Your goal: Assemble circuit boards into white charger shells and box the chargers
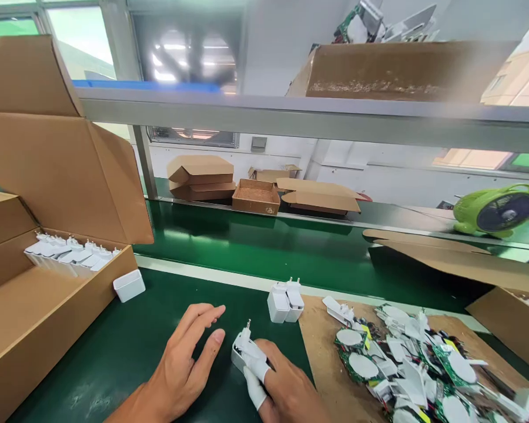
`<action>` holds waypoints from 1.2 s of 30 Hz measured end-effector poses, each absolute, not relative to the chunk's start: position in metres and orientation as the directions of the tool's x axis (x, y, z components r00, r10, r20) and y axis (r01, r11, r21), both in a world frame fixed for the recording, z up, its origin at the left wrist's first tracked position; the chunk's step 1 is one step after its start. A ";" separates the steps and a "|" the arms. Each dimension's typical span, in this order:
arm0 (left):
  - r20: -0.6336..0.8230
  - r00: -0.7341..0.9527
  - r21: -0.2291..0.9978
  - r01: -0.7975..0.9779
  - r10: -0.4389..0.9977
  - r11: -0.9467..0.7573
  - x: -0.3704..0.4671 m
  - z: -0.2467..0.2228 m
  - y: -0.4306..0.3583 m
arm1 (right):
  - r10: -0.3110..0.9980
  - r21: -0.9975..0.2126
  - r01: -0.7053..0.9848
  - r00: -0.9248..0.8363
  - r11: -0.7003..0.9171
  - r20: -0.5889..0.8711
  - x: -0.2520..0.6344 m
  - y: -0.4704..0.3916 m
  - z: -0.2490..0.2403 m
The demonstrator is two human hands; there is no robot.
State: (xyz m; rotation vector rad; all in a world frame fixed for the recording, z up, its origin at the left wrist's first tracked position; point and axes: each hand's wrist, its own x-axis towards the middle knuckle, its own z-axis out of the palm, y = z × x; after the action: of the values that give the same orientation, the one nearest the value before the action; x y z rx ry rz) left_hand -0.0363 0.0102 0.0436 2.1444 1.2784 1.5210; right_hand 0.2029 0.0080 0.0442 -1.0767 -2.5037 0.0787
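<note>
Low in the middle of the view, my right hand (286,382) grips a white plug adapter (248,352) whose pins point up and away. White covers wrap the thumb and a finger of that hand. My left hand (187,358) is just left of the adapter, apart from it, with its fingers spread and nothing in them. Beyond my right hand, two white adapters (285,302) stand side by side on the green work surface (167,294). To the right, a heap of green circuit boards with white parts (405,364) lies on a brown cardboard sheet (317,346).
On the left stands an open cardboard box (48,317) with rows of white adapters (70,252) inside. One white block (129,285) rests against its outer side. Small cardboard boxes (255,197) and a green fan (496,210) stand at the back, below a metal shelf (291,120).
</note>
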 end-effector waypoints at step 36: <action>0.492 0.266 0.700 0.445 0.829 -0.558 -0.016 0.005 -0.002 | 0.945 -0.998 -0.045 -0.325 -0.053 -0.036 0.186 0.015 0.031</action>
State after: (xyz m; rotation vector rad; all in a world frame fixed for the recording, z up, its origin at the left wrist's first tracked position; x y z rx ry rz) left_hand -0.0156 -0.0020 0.0054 2.1179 1.1526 1.2184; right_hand 0.1857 0.0154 0.0306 -1.0284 -1.3845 1.5075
